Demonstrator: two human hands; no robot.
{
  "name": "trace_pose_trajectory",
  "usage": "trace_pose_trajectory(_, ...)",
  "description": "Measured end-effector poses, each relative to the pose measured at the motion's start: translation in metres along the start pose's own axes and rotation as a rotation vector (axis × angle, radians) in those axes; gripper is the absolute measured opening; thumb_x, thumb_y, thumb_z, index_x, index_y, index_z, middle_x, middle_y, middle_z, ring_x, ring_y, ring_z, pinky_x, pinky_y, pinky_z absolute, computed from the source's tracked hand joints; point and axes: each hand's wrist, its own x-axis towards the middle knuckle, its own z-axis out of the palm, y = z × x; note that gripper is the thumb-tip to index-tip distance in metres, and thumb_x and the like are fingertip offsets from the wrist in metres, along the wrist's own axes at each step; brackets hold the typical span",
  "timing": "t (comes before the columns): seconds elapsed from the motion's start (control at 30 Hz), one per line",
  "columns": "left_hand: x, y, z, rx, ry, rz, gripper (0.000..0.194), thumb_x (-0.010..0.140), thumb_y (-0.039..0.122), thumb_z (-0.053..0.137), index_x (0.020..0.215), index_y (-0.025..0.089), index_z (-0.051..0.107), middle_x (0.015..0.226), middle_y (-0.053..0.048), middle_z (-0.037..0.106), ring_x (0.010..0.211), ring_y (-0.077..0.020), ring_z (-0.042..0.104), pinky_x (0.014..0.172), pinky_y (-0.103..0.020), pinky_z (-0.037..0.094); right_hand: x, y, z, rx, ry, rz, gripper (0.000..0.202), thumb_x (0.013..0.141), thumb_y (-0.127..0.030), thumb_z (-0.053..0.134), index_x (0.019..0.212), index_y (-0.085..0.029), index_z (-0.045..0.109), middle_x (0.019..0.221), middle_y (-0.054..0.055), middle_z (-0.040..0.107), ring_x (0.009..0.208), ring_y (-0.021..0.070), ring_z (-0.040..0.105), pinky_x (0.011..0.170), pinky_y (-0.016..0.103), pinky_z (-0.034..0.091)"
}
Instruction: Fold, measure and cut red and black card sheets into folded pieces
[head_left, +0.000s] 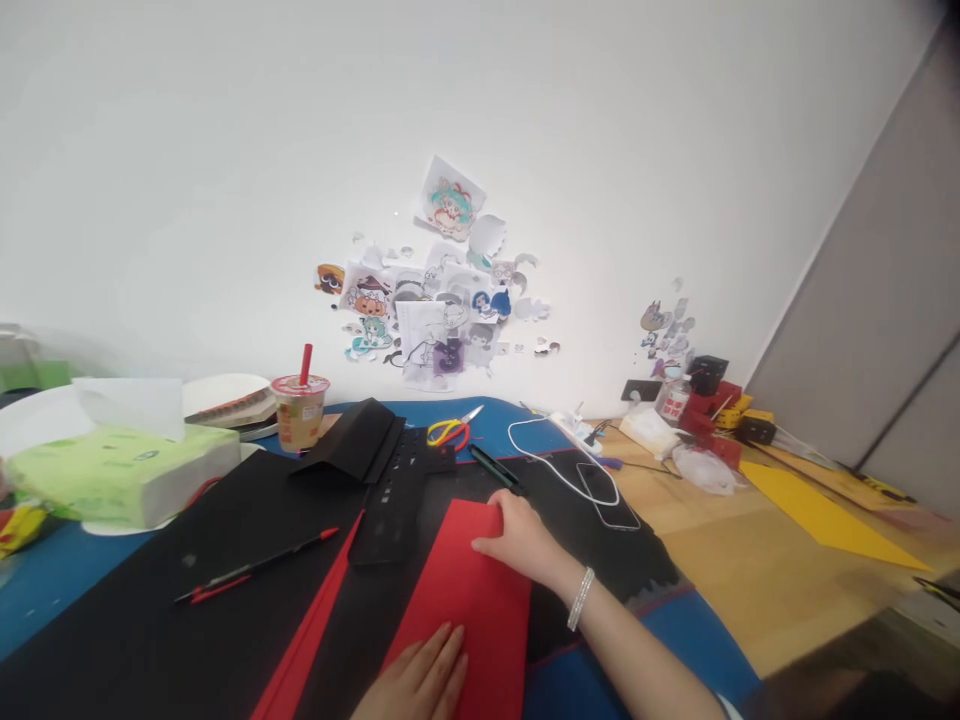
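A sheet of red paper [472,590] lies in front of me over black sheets. My left hand [420,680] rests flat on its lower part, fingers stretched out side by side. At the upper right edge, my right hand [521,535] pinches the red paper, its thumb on top and the index finger at the far corner. A silver bracelet circles that wrist. Left of the red paper are a black ruler-like stencil with cut-outs [390,510], a narrow red strip [311,625] and a red-and-black pen [259,567] on black paper [150,610].
Behind lie a folded black card [352,445], scissors [454,430] and a dark green pen-like tool [495,467]. A drink cup [300,415] and a tissue pack [127,470] stand left. On the right are a white cable [562,480], a phone-shaped outline [607,497] and yellow paper [825,515].
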Motion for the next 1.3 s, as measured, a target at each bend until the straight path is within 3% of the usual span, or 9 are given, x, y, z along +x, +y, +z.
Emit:
trace_pose_trajectory(0.2,0.000,0.006,0.021,-0.162,-0.101,-0.026,0.055,0.084,0.032,0.043,0.135,0.013,0.035,0.135,-0.012,0.048,0.119,-0.0242,0.048,0.092,-0.030,0.042,-0.009,-0.008,0.002,-0.021,0.025,-0.068,0.043,0.062,-0.027,0.075,0.097,-0.021,0.052,0.099,0.006,0.057,0.098,0.0277,0.050,0.080,0.036,0.037)
trace_pose_trajectory(0.4,0.008,0.000,0.011,-0.237,-0.147,-0.034,0.060,0.087,0.032,0.044,0.139,0.011,0.024,0.133,-0.013,0.049,0.118,-0.0235,0.049,0.094,-0.031,0.040,-0.007,0.011,0.024,0.024,0.049,-0.142,0.038,0.064,-0.023,0.073,0.095,-0.022,0.051,0.096,0.003,0.058,0.093,0.0235,0.051,0.078,0.032,0.039)
trace_pose_trajectory(0.53,0.006,0.004,0.007,-0.258,-0.156,-0.040,0.058,0.086,0.024,0.046,0.139,0.013,0.025,0.133,-0.011,0.049,0.120,-0.0211,0.047,0.097,-0.028,0.038,-0.002,0.025,0.034,0.055,0.100,-0.181,0.019,0.073,-0.017,0.064,0.087,-0.022,0.053,0.092,0.002,0.057,0.092,0.0206,0.050,0.081,0.031,0.039)
trace_pose_trajectory(0.67,0.003,0.009,0.010,-0.297,-0.198,-0.033,0.047,0.085,0.015,0.046,0.132,0.014,0.040,0.125,-0.009,0.057,0.113,-0.0180,0.054,0.095,-0.023,0.039,0.001,0.028,0.038,0.071,0.139,-0.203,0.012,0.076,-0.014,0.059,0.081,-0.022,0.053,0.088,0.001,0.057,0.088,0.0199,0.049,0.079,0.030,0.039)
trace_pose_trajectory(0.77,0.012,0.005,0.008,-0.390,-0.278,-0.021,0.048,0.087,0.034,0.045,0.130,0.012,0.043,0.130,-0.014,0.051,0.118,-0.0232,0.050,0.095,-0.029,0.042,0.000,0.027,0.039,0.081,0.157,-0.215,0.012,0.076,-0.013,0.058,0.083,-0.022,0.052,0.089,0.001,0.058,0.088,0.0201,0.049,0.079,0.031,0.039)
trace_pose_trajectory(0.87,0.034,-0.006,0.004,-0.496,-0.384,-0.068,0.075,0.083,0.061,0.034,0.135,0.006,0.033,0.138,-0.020,0.036,0.126,-0.0299,0.037,0.098,-0.038,0.039,0.000,0.028,0.040,0.089,0.174,-0.219,0.014,0.077,-0.010,0.053,0.085,-0.022,0.052,0.090,0.002,0.058,0.089,0.0203,0.049,0.081,0.032,0.039)
trace_pose_trajectory(1.07,0.076,-0.024,0.005,-0.540,-0.499,-0.264,0.075,0.087,0.059,0.019,0.137,0.002,0.023,0.141,-0.024,0.024,0.130,-0.0315,0.024,0.103,-0.044,0.032,0.003,0.034,0.042,0.093,0.192,-0.217,0.021,0.083,-0.006,0.040,0.084,-0.022,0.053,0.086,0.001,0.060,0.086,0.0183,0.052,0.078,0.030,0.041)
trace_pose_trajectory(1.17,0.072,-0.018,0.005,-0.541,-0.514,-0.290,0.069,0.089,0.054,0.022,0.137,0.005,0.024,0.142,-0.024,0.023,0.131,-0.0318,0.022,0.104,-0.046,0.031,0.005,0.035,0.042,0.074,0.185,-0.224,0.023,0.083,-0.005,0.040,0.083,-0.022,0.055,0.087,0.001,0.060,0.086,0.0180,0.052,0.078,0.030,0.041)
trace_pose_trajectory(1.3,0.042,-0.002,0.001,-0.540,-0.503,-0.224,0.069,0.085,0.053,0.038,0.137,0.010,0.026,0.142,-0.021,0.025,0.130,-0.0331,0.028,0.101,-0.044,0.036,0.003,0.032,0.043,0.029,0.174,-0.234,0.021,0.081,-0.005,0.045,0.084,-0.022,0.056,0.089,0.002,0.059,0.086,0.0186,0.050,0.078,0.030,0.039)
